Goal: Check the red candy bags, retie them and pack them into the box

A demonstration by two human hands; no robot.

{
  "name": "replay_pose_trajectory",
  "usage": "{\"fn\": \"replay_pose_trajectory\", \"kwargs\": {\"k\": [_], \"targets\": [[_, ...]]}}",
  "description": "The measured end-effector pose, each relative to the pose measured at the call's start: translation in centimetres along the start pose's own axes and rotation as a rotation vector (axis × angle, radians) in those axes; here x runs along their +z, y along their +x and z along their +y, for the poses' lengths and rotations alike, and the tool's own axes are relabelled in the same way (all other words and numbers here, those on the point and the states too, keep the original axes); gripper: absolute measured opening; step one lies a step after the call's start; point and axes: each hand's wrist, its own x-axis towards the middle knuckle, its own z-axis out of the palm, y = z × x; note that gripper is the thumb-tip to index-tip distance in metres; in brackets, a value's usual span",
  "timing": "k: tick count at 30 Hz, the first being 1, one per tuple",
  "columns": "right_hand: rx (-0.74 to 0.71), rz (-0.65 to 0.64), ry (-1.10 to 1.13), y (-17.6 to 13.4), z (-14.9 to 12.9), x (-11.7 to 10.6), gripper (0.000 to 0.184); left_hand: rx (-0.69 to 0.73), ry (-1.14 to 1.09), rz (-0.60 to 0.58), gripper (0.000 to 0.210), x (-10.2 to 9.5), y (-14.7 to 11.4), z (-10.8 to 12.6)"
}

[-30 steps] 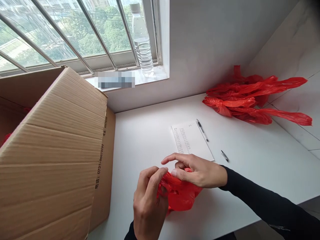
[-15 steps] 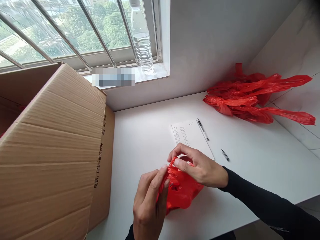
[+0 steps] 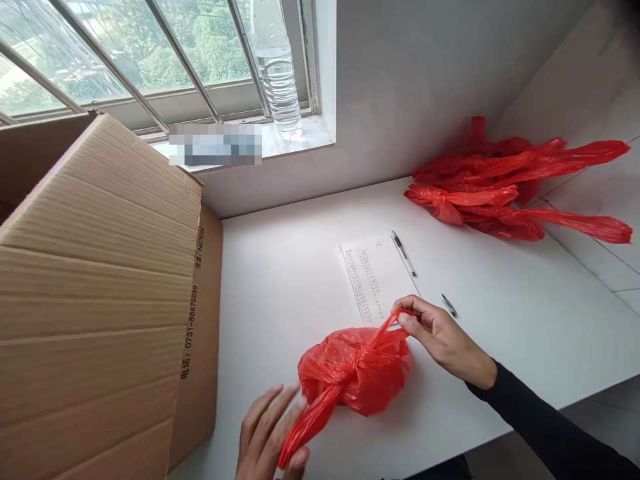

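A knotted red plastic bag (image 3: 355, 373) rests on the white table, bulging with contents I cannot make out. My right hand (image 3: 440, 337) pinches one handle loop of it between thumb and fingers, drawn out to the upper right. The other handle stretches to the lower left, its end lying between the thumb and fingers of my left hand (image 3: 267, 430). Those fingers are apart and slightly blurred, not closed on the handle. Just beyond the bag lies a sheet of paper (image 3: 373, 267) with handwritten columns, partly covered.
A large open cardboard box (image 3: 100, 280) stands at the left. Several red plastic bags (image 3: 480, 190) are heaped at the back right. A pen (image 3: 404, 253) and its cap (image 3: 449, 305) lie by the paper. A water bottle (image 3: 280, 87) stands on the windowsill (image 3: 317, 130).
My hands have moved apart from the gathered top, and the bag now shows a knot with two handles pulled opposite ways. My left hand has loosened and moved down left; the view has shifted slightly.
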Motion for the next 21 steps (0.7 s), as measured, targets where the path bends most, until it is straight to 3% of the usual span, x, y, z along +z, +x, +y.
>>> {"fn": "replay_pose_trajectory", "kwargs": {"k": [3, 6, 8, 11, 13, 17, 21], "targets": [[0.045, -0.093, 0.122, -0.6, -0.7, 0.9, 0.029, -0.041, 0.109, -0.157, 0.070, 1.4, 1.2, 0.6], [-0.061, -0.076, 0.046, -1.8, -0.7, 2.3, 0.029, 0.017, 0.161, -0.168, 0.065, 2.9, 2.5, 1.5], [-0.234, 0.002, -0.108, -2.9, 0.1, 3.6, 0.029, 0.106, 0.157, -0.127, 0.059, 3.6, 3.2, 2.1], [-0.617, 0.024, -0.426, -4.2, 2.3, 5.8, 0.047, 0.246, 0.157, -0.141, 0.056, 4.7, 3.4, 2.6], [-0.736, 0.022, -0.637, -4.5, 4.0, 7.2, 0.057, 0.261, 0.195, -0.188, 0.056, 5.7, 3.0, 2.7], [-0.623, 0.061, -0.898, -3.9, 7.1, 8.7, 0.064, 0.209, 0.276, -0.226, 0.060, 7.9, 1.6, 2.5], [-0.642, 0.079, -0.950, -3.2, 8.9, 8.8, 0.064, 0.192, 0.320, -0.248, 0.065, 9.1, 0.7, 2.2]]}}
